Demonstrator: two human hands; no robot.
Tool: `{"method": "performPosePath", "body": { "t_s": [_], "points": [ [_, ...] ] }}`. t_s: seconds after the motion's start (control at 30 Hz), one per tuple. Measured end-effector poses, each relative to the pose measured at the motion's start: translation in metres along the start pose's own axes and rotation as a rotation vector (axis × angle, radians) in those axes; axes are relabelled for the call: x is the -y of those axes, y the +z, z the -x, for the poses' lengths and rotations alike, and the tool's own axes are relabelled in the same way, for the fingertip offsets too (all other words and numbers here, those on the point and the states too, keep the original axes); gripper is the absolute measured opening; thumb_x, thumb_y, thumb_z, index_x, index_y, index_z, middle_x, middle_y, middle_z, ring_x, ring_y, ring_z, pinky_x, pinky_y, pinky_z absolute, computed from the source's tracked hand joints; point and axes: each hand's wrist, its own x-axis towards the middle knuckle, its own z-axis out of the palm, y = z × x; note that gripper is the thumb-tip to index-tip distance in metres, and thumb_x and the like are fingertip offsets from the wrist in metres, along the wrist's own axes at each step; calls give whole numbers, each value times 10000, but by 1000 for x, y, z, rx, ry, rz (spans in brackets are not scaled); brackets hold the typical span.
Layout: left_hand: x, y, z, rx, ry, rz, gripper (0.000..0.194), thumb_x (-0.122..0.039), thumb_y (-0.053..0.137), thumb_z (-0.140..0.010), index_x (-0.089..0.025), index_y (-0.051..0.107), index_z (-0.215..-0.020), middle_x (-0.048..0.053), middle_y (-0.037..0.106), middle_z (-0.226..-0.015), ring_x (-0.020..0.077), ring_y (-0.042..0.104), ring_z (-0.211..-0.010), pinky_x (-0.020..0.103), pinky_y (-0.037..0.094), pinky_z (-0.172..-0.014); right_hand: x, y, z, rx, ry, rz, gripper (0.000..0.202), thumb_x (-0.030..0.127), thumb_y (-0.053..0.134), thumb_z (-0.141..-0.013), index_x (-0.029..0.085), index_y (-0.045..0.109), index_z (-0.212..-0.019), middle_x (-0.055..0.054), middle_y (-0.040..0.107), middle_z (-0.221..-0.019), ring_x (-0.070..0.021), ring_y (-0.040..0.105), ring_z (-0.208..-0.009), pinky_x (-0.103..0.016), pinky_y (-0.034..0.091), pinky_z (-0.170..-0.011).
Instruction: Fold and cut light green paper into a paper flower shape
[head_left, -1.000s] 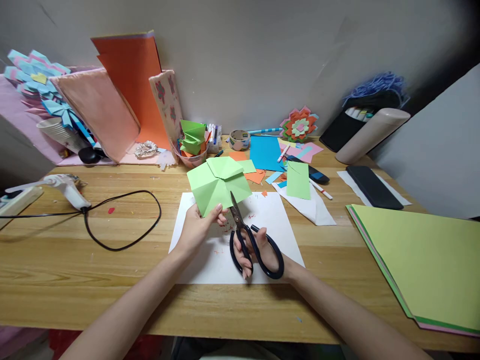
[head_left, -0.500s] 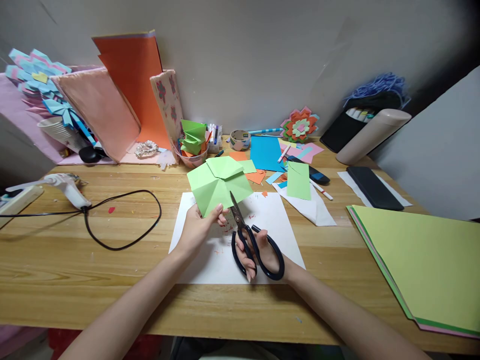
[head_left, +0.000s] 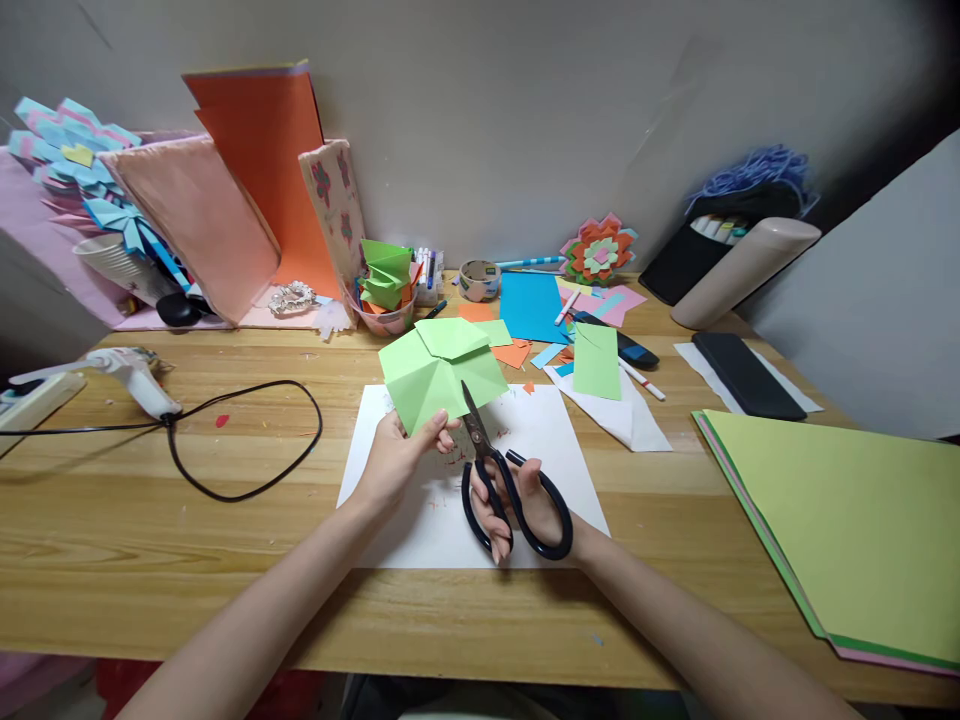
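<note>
Creased light green paper (head_left: 420, 375) is pinched at its near edge by the thumb and fingers of my left hand (head_left: 401, 450). It is held above a white sheet (head_left: 420, 535) dotted with red and orange marks. My right hand (head_left: 517, 500) grips black-handled scissors (head_left: 480, 440), the fingers through the loops. The blades point away from me, and their tip overlaps the paper's near right part in view. Whether the blades are cutting into the paper, I cannot tell.
A glue gun (head_left: 142, 380) with its looped black cable lies left. Paper scraps (head_left: 514, 352), a blue sheet (head_left: 532, 308) and a tape roll (head_left: 480, 280) sit at the back. Right are a black phone (head_left: 746, 375), a bottle (head_left: 742, 270) and stacked coloured paper (head_left: 855, 540).
The green paper has shifted slightly right and down in my left hand. The scissors have barely moved, and my right hand still grips them.
</note>
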Motion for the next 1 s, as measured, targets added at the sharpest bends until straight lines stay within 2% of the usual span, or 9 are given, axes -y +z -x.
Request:
{"method": "performPosePath", "body": {
  "t_s": [0.13,0.37,0.53,0.67,0.83,1.0],
  "points": [
    [0,-1,-1,3,0,0,238,-354,658,-728,-139,595,-806,17,609,-600,165,628,-727,232,464,-644,2,2,0,23,16,-31,696,824,519,-484,168,437,-701,62,500,-401,-93,499,-286,-192,455,-314],
    [0,0,1,6,2,4,225,-351,650,-738,-142,588,-794,7,597,-594,144,607,-666,231,460,-641,-7,-4,0,-15,-65,23,671,816,466,-545,173,426,-733,76,463,-411,-72,450,-274,-178,426,-293],
    [-3,3,3,17,-11,37,211,-345,657,-732,-151,577,-723,-3,583,-571,169,624,-782,226,454,-669,0,3,0,26,-45,25,735,869,404,-480,177,420,-726,64,476,-424,-82,467,-305,-209,452,-334],
    [-4,6,4,30,-72,119,227,-340,680,-713,-145,586,-781,-3,593,-583,154,616,-743,218,454,-649,8,13,-1,28,-46,28,781,903,349,-426,178,414,-712,58,476,-414,-102,485,-310,-227,449,-328],
    [-3,7,3,39,-105,211,237,-323,708,-688,-144,599,-800,-18,584,-578,111,588,-680,191,451,-635,7,15,-2,30,-16,-28,759,895,396,-430,177,408,-676,66,470,-373,-94,463,-258,-225,453,-303],
    [-3,7,3,48,-105,223,224,-320,703,-695,-138,588,-760,-14,582,-585,113,585,-701,183,452,-621,6,13,-2,38,-19,-31,733,876,425,-451,181,399,-679,76,464,-352,-92,457,-236,-218,457,-291]
  ]
}}
